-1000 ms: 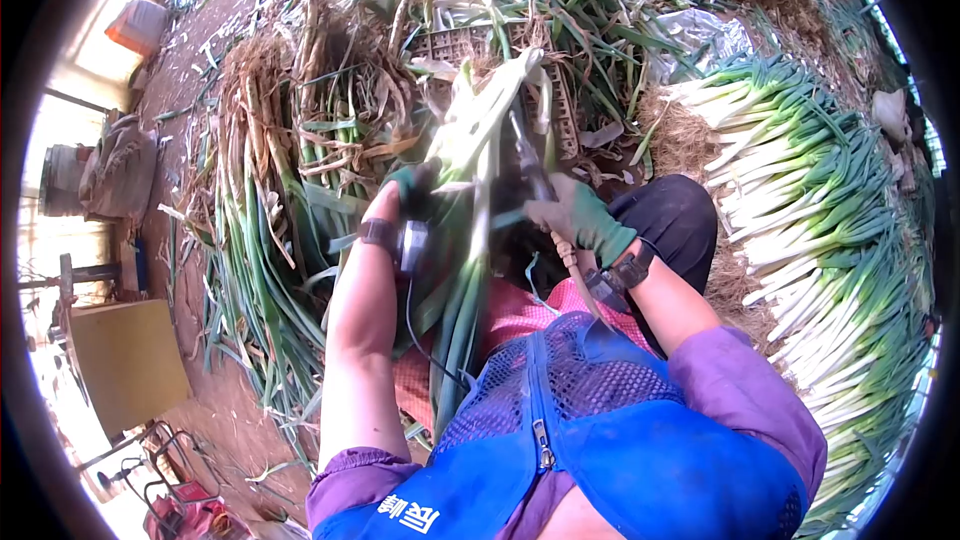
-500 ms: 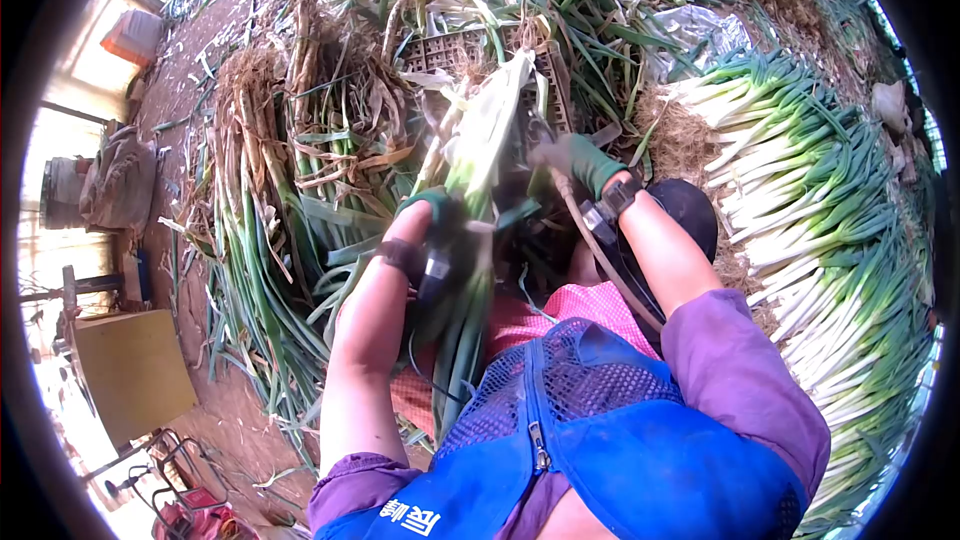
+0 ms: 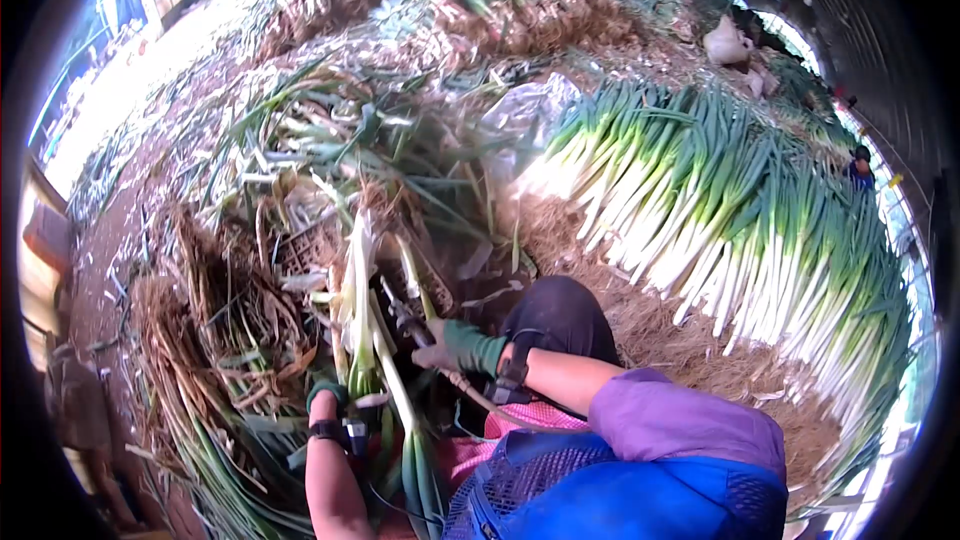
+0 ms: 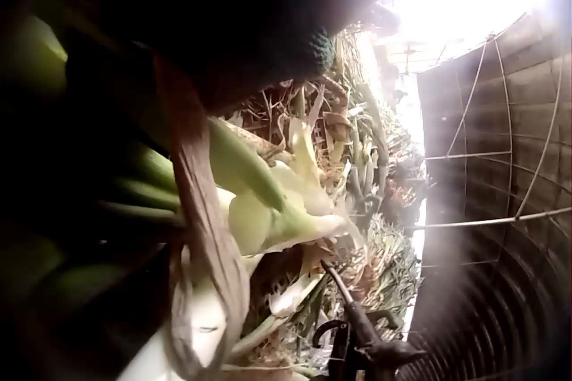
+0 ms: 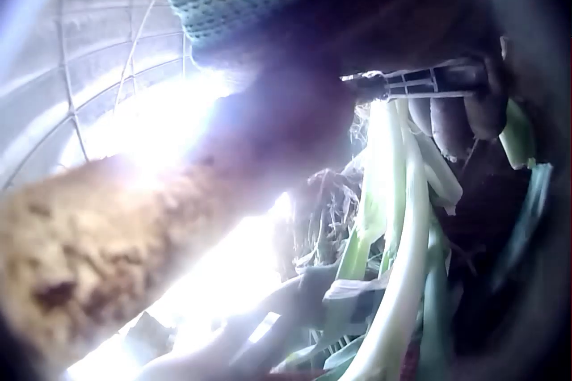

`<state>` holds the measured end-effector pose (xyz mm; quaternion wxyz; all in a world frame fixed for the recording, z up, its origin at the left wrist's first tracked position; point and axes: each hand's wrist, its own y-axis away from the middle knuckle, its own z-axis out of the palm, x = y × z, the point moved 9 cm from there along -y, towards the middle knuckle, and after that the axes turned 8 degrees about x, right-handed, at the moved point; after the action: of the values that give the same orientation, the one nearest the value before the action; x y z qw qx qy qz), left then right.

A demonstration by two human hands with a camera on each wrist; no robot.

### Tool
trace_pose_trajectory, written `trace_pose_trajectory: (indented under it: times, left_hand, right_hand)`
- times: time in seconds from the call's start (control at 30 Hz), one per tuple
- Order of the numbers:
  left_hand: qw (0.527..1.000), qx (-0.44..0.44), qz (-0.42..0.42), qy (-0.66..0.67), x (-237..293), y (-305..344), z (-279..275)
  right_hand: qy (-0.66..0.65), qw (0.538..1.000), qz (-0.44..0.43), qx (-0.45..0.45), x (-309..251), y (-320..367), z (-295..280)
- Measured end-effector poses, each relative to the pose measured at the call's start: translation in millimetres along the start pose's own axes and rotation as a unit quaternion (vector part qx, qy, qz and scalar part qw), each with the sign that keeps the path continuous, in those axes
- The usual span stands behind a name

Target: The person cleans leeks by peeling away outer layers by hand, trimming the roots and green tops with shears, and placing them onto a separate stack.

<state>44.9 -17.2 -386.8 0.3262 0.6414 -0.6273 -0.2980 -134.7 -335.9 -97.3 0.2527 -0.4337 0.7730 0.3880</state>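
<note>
Several green onions with white stalks point(image 3: 358, 285) stand root end up before the person in the head view. The gloved left hand point(image 3: 328, 395) grips them low, where white turns to green; a dry brown leaf point(image 4: 198, 193) crosses them in the left wrist view. To their right, the gloved right hand point(image 3: 460, 348) holds a thin-nozzled tool point(image 3: 405, 318) with a hose point(image 3: 480, 398) running back from it. In the right wrist view, dark fingertips point(image 5: 451, 126) curl round the tool beside the white stalks point(image 5: 393, 211).
A long row of cleaned green onions point(image 3: 700, 230) lies at the right. Untrimmed onions with brown roots point(image 3: 165, 315) are heaped at the left. Loose leaves point(image 3: 330, 130) and a clear plastic sheet point(image 3: 530, 105) lie beyond the hands, over a crate point(image 3: 310, 248).
The head view has swung to the right and up, showing more of the row and the far heaps. Both hands keep their hold on the onions and the tool.
</note>
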Motion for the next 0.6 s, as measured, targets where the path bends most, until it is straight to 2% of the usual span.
trace_pose_trajectory:
  times: [0.03,0.07,0.13,0.27,0.33,0.37,0.4,0.43,0.47,0.5,0.53,0.6]
  left_hand:
    - [0.998,0.046,0.049,-0.013,-1.7,-9.3,1.4]
    - [0.983,0.131,0.130,-0.017,-0.1,-21.4,0.3]
    - [0.935,0.262,0.237,-0.029,2.2,-28.0,-4.5]
    - [0.985,0.121,0.099,0.066,-4.5,-16.5,-9.1]
    - [0.956,0.198,0.202,0.077,9.3,7.3,-50.1]
    - [0.940,0.229,0.212,0.136,0.6,6.7,-63.4]
    - [0.813,0.106,0.219,0.529,-13.0,-24.9,-64.0]
    - [0.850,0.263,0.187,0.417,-11.7,56.0,-110.5]
    - [0.805,0.364,0.181,0.432,-11.0,126.5,-150.5]
    - [0.804,0.400,0.182,0.400,-20.0,151.6,-180.5]
    - [0.774,0.452,0.179,0.407,-35.9,172.8,-206.5]
    - [0.676,0.580,0.164,0.424,-83.3,227.1,-252.6]
  right_hand:
    - [-0.006,1.000,0.014,-0.002,8.9,0.0,9.3]
    - [-0.010,1.000,0.027,-0.006,15.8,0.2,14.8]
    - [-0.001,1.000,0.027,-0.009,9.9,14.8,8.1]
    - [-0.005,0.999,0.039,-0.001,27.1,24.6,-1.9]
    - [-0.009,0.999,0.033,0.015,41.0,22.3,-4.4]
    - [-0.011,0.999,0.032,0.028,45.7,21.1,-6.5]
    - [-0.013,0.999,0.031,0.040,50.8,20.1,-6.4]
    - [-0.018,0.998,0.033,0.046,52.1,21.1,-7.7]
    - [-0.017,0.999,0.027,0.042,50.8,21.9,-7.5]
    - [-0.017,0.999,0.022,0.037,47.8,22.8,-7.4]
    - [-0.016,0.999,0.017,0.033,45.3,23.2,-6.3]
    - [-0.037,0.999,0.004,0.019,43.0,22.1,4.0]
